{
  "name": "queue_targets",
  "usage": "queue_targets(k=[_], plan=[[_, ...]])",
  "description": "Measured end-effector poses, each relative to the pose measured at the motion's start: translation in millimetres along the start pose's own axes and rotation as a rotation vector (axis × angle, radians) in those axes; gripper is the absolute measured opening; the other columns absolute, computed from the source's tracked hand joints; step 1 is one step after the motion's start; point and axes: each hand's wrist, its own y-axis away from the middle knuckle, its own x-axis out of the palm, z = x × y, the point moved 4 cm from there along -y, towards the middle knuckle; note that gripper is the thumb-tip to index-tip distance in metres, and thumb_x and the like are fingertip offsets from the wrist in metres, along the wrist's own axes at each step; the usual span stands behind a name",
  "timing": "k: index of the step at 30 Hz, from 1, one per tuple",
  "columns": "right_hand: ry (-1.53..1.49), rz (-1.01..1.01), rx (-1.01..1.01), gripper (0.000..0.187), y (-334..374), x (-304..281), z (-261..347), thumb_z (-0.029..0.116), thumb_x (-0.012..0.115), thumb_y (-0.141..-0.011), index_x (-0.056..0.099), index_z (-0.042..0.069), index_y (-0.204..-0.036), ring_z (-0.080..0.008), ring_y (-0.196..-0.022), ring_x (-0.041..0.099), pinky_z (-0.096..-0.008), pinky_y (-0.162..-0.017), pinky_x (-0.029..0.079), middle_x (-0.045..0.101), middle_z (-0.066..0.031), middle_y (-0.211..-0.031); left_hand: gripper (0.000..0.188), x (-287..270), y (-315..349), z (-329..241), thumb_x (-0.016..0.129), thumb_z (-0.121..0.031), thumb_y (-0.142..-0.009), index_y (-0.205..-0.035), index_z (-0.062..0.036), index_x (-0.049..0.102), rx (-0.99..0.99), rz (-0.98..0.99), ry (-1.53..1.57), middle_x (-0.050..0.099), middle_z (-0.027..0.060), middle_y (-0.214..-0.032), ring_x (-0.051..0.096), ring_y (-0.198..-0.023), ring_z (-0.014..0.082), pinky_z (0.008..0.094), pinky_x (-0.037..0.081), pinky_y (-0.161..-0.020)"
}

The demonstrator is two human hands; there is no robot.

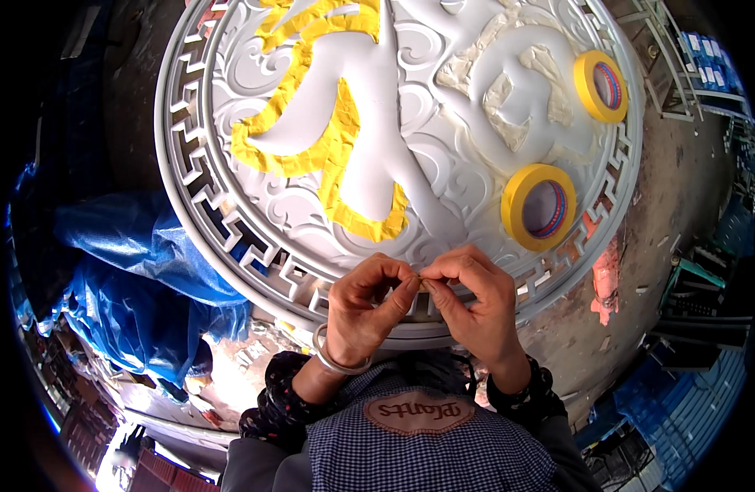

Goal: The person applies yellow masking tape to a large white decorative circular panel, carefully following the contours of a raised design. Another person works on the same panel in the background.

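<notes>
My left hand (pixel 368 307) and my right hand (pixel 477 303) meet fingertip to fingertip over the near rim of a large round white relief panel (pixel 433 160). Both pinch, thumb against forefinger; whatever sits between the tips is too small to make out. Crinkled yellow masking tape (pixel 342 139) borders part of a raised, smooth shape on the panel's left half. Beyond my right hand, a roll of yellow tape (pixel 517 205) lies on the panel, and a second yellow roll (pixel 588 86) rests farther off near the right edge.
An openwork key-pattern border (pixel 199 176) rings the panel. Blue plastic sheeting (pixel 140 303) is heaped at the left. On the floor to the right lies a reddish, crumpled-looking thing (pixel 605 283). Metal frames (pixel 660 61) stand at the far right.
</notes>
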Motion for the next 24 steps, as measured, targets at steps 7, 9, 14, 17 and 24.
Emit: queue_targets(k=[7,9,14,17,24], plan=[[0.048,-0.029,-0.107,0.018,4.7,0.6,7.9,-0.007,0.075,-0.084,0.067,0.002,-0.098,-0.0280,-0.081,0.070,-0.0356,-0.069,0.056,0.069,-0.0105,-0.093,0.005,0.3,5.4,-5.3,0.074,-0.004,-0.096,-0.098,-0.0005,0.071,-0.064,0.020,-0.049,0.068,-0.0045,-0.087,0.057,-0.077,0.0004,0.0182,0.044,-0.065],[0.077,-0.051,-0.132,0.018,7.4,1.5,9.5,-0.007,0.074,-0.083,0.066,0.003,-0.097,-0.0289,-0.080,0.069,-0.0367,-0.069,0.056,0.069,-0.0100,-0.092,0.004,1.9,7.2,-5.6,0.073,-0.004,-0.097,-0.098,-0.0006,0.071,-0.090,0.024,0.010,0.068,-0.0041,-0.087,0.058,-0.077,0.0007,0.0183,0.044,-0.065],[0.163,-0.083,-0.193,0.020,14.2,5.4,10.9,-0.005,0.073,-0.083,0.065,0.005,-0.097,-0.0301,-0.079,0.068,-0.0385,-0.067,0.055,0.068,-0.0092,-0.093,0.005,10.0,13.7,-1.1,0.072,-0.005,-0.098,-0.100,-0.0002,0.069,-0.105,-0.019,0.177,0.068,-0.0034,-0.087,0.058,-0.078,0.0022,0.0186,0.046,-0.066],[0.206,-0.092,-0.233,0.020,16.5,6.5,13.4,-0.004,0.073,-0.083,0.064,0.005,-0.099,-0.0301,-0.081,0.068,-0.0396,-0.068,0.055,0.067,-0.0089,-0.094,0.006,10.3,17.1,7.8,0.072,-0.004,-0.098,-0.101,0.0003,0.068,-0.108,-0.028,0.256,0.068,-0.0027,-0.087,0.058,-0.077,0.0030,0.0192,0.046,-0.067],[0.210,-0.126,-0.263,0.016,24.0,4.1,17.2,-0.002,0.072,-0.088,0.064,0.005,-0.100,-0.0300,-0.081,0.067,-0.0384,-0.069,0.055,0.068,-0.0099,-0.096,0.012,15.8,19.3,7.1,0.068,-0.012,-0.102,-0.102,0.0002,0.068,-0.192,-0.001,0.338,0.066,-0.0013,-0.085,0.056,-0.076,0.0053,0.0219,0.045,-0.070]])
